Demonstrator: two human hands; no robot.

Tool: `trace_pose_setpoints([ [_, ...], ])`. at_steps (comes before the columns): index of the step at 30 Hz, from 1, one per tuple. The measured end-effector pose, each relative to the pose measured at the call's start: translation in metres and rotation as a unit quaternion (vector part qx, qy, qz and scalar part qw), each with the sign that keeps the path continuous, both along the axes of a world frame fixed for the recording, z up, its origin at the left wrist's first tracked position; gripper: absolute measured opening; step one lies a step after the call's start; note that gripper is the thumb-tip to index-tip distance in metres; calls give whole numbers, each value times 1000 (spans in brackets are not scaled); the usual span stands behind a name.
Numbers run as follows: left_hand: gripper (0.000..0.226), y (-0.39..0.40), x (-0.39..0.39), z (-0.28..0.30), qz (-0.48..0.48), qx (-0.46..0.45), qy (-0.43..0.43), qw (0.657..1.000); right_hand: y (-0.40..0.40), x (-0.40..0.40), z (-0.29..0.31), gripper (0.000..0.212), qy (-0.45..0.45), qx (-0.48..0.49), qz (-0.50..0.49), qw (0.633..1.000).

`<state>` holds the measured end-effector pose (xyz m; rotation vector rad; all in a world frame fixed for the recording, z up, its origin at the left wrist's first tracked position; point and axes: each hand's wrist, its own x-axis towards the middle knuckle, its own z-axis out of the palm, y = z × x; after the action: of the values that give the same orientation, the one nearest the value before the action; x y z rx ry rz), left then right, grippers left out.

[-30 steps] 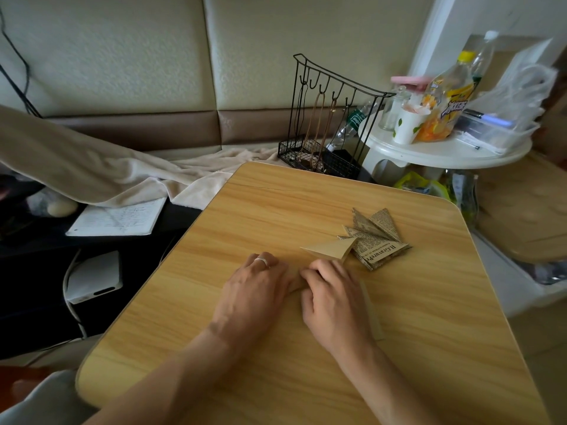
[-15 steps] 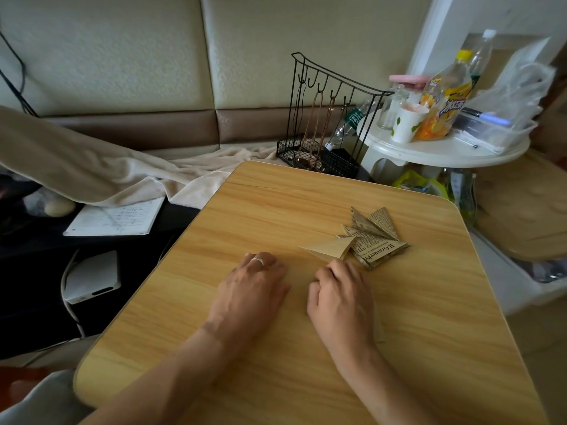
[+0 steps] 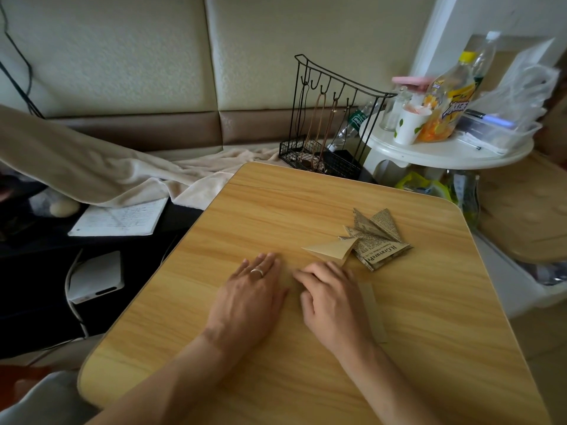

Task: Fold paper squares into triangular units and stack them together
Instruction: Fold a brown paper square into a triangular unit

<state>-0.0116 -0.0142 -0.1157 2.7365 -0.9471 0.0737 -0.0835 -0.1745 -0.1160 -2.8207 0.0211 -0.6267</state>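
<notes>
A tan paper strip [image 3: 372,311] lies flat on the wooden table [image 3: 429,348], mostly hidden under my hands. My left hand [image 3: 250,299], a ring on one finger, lies flat with straight fingers on the table beside the paper's left end. My right hand [image 3: 329,297] presses down on the paper with its fingers bent, the knuckles raised. Just beyond my right hand rests a folded plain tan triangle [image 3: 333,249]. It touches a pile of folded newsprint triangles [image 3: 379,239].
A black wire rack [image 3: 329,118] stands past the table's far edge. A round white side table [image 3: 445,148] at the right carries a cup, bottles and a plastic box. A beige blanket [image 3: 92,170], a notebook and a white box lie left.
My right hand slid right along the paper, then back toward the left hand. The left hand's fingers spread flatter on the table. The folded triangles have not moved.
</notes>
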Motion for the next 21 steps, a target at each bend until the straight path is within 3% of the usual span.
trace_pose_setpoints([
  [4, 65, 1, -10, -2, 39, 61, -19, 997, 0, 0, 2, 44, 3, 16, 7, 1000],
  [10, 52, -4, 1, 11, 68, 12, -1, 998, 0, -2, 4, 42, 44, 16, 7, 999],
  [14, 50, -7, 4, 15, 58, 44, -13, 997, -1, -1, 3, 42, 46, 18, 5, 999],
  [18, 45, -1, 7, 15, 58, -27, 17, 998, -1, 1, 0, 40, 16, 38, 9, 999],
  [21, 64, 0, 11, 12, 77, -66, 64, 993, -2, 1, -3, 37, 0, 44, 15, 999],
])
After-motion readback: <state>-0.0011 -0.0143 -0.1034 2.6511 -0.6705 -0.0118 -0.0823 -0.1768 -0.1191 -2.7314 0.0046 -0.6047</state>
